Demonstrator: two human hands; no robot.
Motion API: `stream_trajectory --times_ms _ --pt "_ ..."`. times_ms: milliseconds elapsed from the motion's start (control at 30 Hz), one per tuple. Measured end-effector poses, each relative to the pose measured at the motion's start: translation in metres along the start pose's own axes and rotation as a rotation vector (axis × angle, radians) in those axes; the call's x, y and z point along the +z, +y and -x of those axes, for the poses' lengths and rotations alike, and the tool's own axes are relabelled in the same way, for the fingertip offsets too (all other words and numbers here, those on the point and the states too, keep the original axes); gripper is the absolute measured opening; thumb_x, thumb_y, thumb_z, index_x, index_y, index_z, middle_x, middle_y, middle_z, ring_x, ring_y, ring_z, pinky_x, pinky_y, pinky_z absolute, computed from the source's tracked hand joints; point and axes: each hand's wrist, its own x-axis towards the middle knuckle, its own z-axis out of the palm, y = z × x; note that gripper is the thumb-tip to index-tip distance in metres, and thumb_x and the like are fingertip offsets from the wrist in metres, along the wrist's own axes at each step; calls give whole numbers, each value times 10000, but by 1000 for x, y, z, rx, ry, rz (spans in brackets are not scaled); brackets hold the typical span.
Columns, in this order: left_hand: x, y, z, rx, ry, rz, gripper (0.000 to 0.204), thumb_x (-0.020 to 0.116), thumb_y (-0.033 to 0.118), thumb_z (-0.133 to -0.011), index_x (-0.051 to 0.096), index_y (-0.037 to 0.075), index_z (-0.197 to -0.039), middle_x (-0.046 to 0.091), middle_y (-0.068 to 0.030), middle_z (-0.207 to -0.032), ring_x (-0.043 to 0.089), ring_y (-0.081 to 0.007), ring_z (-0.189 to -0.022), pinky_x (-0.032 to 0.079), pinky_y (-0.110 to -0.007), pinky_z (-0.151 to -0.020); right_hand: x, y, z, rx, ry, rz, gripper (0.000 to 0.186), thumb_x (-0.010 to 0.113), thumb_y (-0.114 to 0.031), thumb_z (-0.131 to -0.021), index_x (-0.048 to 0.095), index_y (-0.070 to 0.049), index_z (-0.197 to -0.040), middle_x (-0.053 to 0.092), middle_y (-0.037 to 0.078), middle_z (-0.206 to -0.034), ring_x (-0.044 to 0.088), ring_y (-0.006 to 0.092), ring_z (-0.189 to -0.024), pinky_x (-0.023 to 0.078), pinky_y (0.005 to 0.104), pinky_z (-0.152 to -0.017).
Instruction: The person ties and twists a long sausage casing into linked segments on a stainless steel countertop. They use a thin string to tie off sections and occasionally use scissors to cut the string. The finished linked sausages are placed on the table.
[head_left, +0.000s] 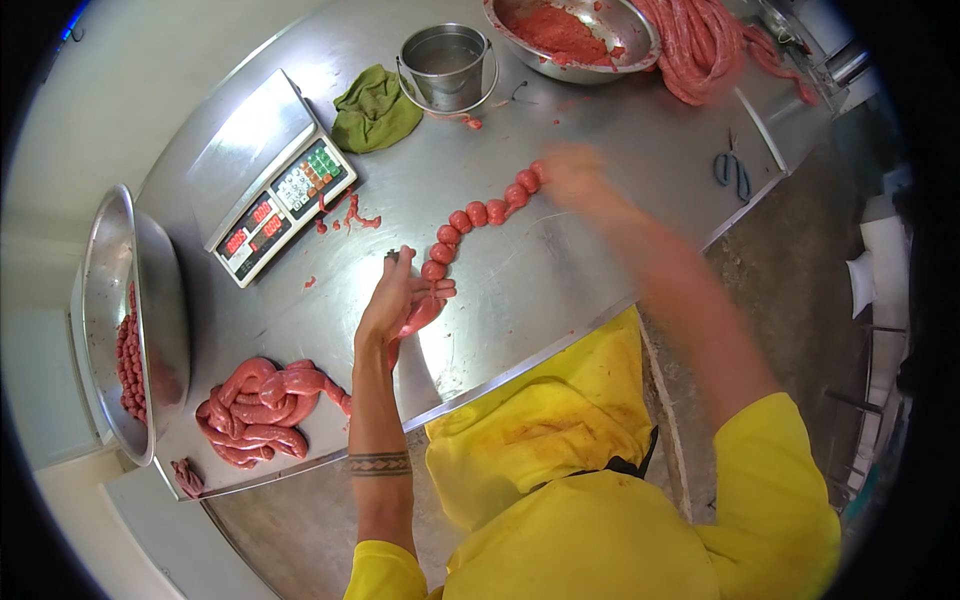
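The pink-red string of round, meat-filled links point(460, 221) crosses the middle of the grey metal tabletop point(560, 265); the left hand point(400, 292) has its fingers partly curled around the string's near part, beside the nearest round link. The right hand point(577, 176) is blurred at the far right end, so its finger opening and grip cannot be told. For even links, hold the string lightly taut and press gently, lest its skin split

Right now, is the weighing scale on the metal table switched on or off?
On. The weighing scale has a display glowing with red digits, which shows that it has power.
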Motion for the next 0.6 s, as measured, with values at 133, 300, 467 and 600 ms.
stream_trajectory --times_ms 133,300,467,600 --pt "4 -1 -7 108 108 17 589 494 443 -1086 298 25 -1453 637 -254 -1088 692 -278 -931 556 -382 -885 31 -208 79 -488 17 218 198 732 -319 -815 768 -167 -937 772 76 -1024 736 230 -983 530 371 -797" --pt "1 -8 -17 285 55 -48 590 632 -95 -905 274 -77 -1373 645 -289 -1033 714 -349 -949 604 -427 -773 42 -33 285 -207 -643 -885 743 673 -233 -970 316 26 -1567 389 240 -1597 404 368 -1472 382 512 -1175" --pt "-4 1 -31 111 -11 246 234 578 -68 -961 442 -9 -1142 640 -160 -990 689 -291 -962 565 -413 -907 58 201 483 669 -219 -324 218 522 25 -954 701 -12 -1073 752 53 -934 714 219 -797 525 390 -628" --pt "-9 1 -49 183 -235 -191 98 547 42 -1019 523 11 -1109 605 -69 -931 648 -194 -878 559 -359 -849 168 283 545 878 -455 -1042 202 606 -58 -936 695 -11 -1112 747 53 -1006 700 189 -879 520 359 -676"
